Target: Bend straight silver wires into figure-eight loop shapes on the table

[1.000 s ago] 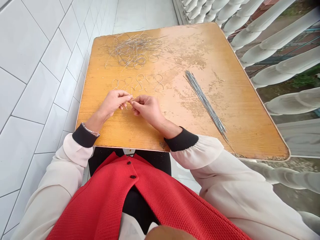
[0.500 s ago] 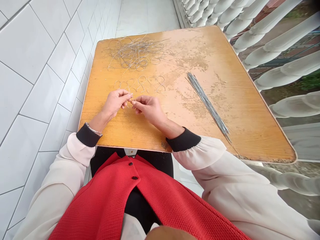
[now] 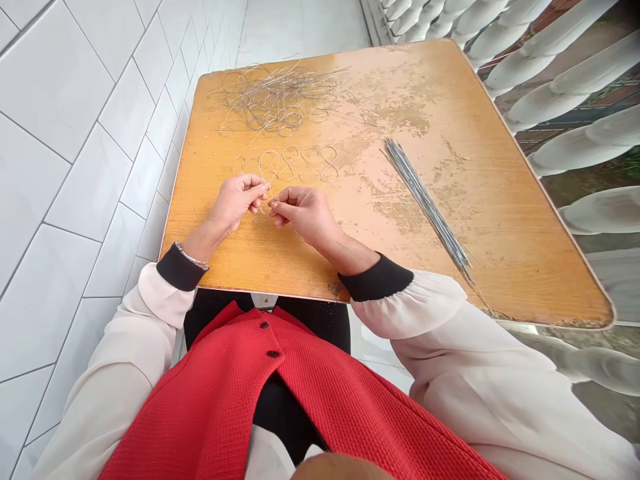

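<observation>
My left hand (image 3: 236, 200) and my right hand (image 3: 303, 212) meet over the near left of a worn wooden table (image 3: 500, 220). Both pinch a thin piece of bent wire (image 3: 270, 193) between fingertips and thumbs. Just beyond my hands lies a row of several figure-eight wire loops (image 3: 300, 163). A tangled heap of bent wires (image 3: 275, 97) sits at the table's far left. A bundle of straight wires (image 3: 427, 207) lies diagonally to the right of my right hand.
A white tiled wall (image 3: 75, 133) runs along the left of the table. White balusters (image 3: 565, 80) stand to the right and behind. The table's near right corner (image 3: 600, 313) is chipped and rounded.
Both hands stay pinched together on the wire with only small finger movement. The view has shifted slightly, so the table sits a little more to the right.
</observation>
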`<action>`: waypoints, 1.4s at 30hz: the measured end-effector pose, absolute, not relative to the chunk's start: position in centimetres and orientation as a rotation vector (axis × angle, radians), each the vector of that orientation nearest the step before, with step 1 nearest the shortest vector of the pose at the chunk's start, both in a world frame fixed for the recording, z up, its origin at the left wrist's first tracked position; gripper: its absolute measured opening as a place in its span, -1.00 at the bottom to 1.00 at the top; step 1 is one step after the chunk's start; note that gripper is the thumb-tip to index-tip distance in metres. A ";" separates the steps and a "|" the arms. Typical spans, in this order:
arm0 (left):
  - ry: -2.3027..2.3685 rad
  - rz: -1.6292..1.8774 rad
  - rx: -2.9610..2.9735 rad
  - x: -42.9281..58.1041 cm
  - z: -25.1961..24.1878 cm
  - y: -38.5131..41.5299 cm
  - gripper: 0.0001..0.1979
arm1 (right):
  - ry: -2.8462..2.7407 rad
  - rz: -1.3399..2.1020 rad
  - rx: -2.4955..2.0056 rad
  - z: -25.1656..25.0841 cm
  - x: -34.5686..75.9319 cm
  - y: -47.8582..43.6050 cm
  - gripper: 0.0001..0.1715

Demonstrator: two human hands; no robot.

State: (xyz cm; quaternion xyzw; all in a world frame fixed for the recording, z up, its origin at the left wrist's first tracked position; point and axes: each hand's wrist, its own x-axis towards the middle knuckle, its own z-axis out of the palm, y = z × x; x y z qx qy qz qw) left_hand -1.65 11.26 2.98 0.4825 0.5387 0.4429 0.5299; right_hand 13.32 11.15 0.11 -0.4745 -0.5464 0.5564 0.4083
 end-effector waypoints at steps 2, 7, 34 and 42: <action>1.277 1.061 1.140 -1.7 2.9 11.3 -0.73 | -1.399 1.389 -1.214 0.1 13.4 11.2 -0.72; 1.275 1.065 1.163 -1.8 2.9 11.3 -0.75 | -1.460 1.359 -1.248 0.1 13.4 11.1 -0.71; 1.192 0.978 1.200 -2.7 2.8 11.3 -0.89 | -1.396 1.222 -1.198 -0.9 13.1 11.4 -0.84; 1.260 0.988 1.197 -2.8 2.7 11.6 -0.89 | -1.324 1.296 -1.178 -0.3 13.3 11.3 -0.81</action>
